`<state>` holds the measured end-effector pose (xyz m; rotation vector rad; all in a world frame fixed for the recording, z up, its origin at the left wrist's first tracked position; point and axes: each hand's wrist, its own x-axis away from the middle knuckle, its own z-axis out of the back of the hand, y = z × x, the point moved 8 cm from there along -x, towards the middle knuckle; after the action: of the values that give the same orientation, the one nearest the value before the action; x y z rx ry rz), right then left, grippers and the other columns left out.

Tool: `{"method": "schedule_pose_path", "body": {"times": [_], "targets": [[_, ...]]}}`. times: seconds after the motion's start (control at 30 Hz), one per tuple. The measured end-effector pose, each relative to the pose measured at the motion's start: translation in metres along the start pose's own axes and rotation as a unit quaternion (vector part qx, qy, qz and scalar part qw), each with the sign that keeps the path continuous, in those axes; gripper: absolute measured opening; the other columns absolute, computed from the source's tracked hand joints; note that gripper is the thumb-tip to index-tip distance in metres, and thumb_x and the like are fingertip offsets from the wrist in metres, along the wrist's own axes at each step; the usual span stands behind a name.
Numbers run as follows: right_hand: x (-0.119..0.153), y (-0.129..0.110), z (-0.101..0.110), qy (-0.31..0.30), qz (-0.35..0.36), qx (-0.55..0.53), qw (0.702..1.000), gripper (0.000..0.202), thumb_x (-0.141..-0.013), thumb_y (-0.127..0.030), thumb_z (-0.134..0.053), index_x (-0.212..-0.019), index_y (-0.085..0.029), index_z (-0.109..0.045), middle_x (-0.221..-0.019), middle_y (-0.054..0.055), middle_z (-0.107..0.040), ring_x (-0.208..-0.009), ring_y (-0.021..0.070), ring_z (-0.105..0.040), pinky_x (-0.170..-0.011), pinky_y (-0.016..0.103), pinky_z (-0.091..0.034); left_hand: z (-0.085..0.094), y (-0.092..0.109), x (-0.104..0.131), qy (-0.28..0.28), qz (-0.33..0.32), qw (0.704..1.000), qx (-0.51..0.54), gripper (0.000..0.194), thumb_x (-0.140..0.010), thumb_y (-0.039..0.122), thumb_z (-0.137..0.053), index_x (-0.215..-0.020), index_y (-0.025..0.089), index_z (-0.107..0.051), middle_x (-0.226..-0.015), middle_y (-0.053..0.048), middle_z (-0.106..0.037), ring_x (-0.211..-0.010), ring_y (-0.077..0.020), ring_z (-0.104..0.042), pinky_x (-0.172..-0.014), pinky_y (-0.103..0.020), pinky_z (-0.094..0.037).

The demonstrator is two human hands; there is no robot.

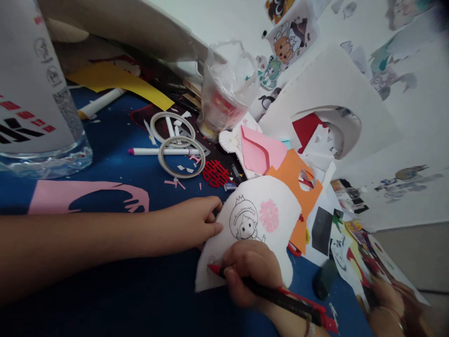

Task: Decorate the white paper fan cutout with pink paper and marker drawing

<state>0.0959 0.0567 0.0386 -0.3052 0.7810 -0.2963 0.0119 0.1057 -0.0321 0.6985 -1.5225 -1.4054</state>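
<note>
A white paper cutout (277, 187) lies on the blue table, bearing a line drawing of a crowned figure (247, 227) and a pink cut-paper character (269, 216). My right hand (252, 267) is closed around a black pen with a red tip (270, 292), its tip at the paper's lower left part. My left hand (206, 217) rests at the paper's left edge, its thumb on the edge and its other fingers curled, partly under or beside it. The right hand covers the lower part of the drawing.
Two tape rings (182, 174), a white marker (140, 151) and a red cutout (215, 173) lie beyond. A large bottle (35, 107) stands left, a plastic-wrapped cup (224, 103) behind. Orange paper (298, 196) lies right, near another person's hand (386, 299).
</note>
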Motion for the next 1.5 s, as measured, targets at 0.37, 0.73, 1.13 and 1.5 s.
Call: {"method": "schedule_pose_path", "body": {"times": [0.37, 0.73, 1.13, 1.5], "targets": [[-0.001, 0.0001, -0.0052, -0.026, 0.004, -0.032, 0.999, 0.018, -0.08, -0.018, -0.044, -0.065, -0.023, -0.036, -0.05, -0.005, -0.049, -0.042, 0.0089, -0.046, -0.04, 0.021, -0.034, 0.0001, -0.001, -0.0001, 0.007, -0.003, 1.0, 0.016, 0.019, -0.066, 0.033, -0.053, -0.078, 0.022, -0.042, -0.05, 0.008, -0.047, -0.052, -0.0154, -0.053, -0.048, -0.025, -0.046], [-0.0019, 0.0006, -0.0027, -0.014, -0.011, -0.026, 0.999, 0.019, -0.077, -0.016, -0.044, -0.063, -0.023, -0.033, -0.048, -0.005, -0.048, -0.041, 0.0089, -0.047, -0.04, 0.02, -0.035, 0.0004, -0.0014, 0.0003, 0.012, 0.01, 1.0, 0.017, 0.021, -0.065, 0.032, -0.054, -0.079, 0.023, -0.042, -0.051, 0.009, -0.049, -0.052, -0.0152, -0.054, -0.048, -0.024, -0.044], [0.0, 0.0011, -0.0014, -0.012, -0.001, -0.017, 1.0, 0.019, -0.08, -0.016, -0.042, -0.065, -0.023, -0.033, -0.05, -0.005, -0.05, -0.043, 0.0089, -0.051, -0.04, 0.02, -0.038, -0.0001, 0.0004, 0.0012, 0.006, 0.008, 1.0, 0.01, 0.017, -0.066, 0.032, -0.051, -0.077, 0.023, -0.04, -0.051, 0.008, -0.05, -0.053, -0.0159, -0.055, -0.049, -0.025, -0.046], [0.0008, 0.0018, -0.0032, -0.023, 0.003, -0.012, 1.0, 0.019, -0.082, -0.016, -0.042, -0.066, -0.023, -0.034, -0.051, -0.004, -0.05, -0.043, 0.0086, -0.05, -0.04, 0.02, -0.036, 0.0004, 0.0007, 0.0013, 0.005, 0.019, 1.0, 0.005, 0.015, -0.069, 0.028, -0.049, -0.079, 0.022, -0.04, -0.052, 0.008, -0.049, -0.053, -0.0155, -0.055, -0.049, -0.025, -0.046]]}}
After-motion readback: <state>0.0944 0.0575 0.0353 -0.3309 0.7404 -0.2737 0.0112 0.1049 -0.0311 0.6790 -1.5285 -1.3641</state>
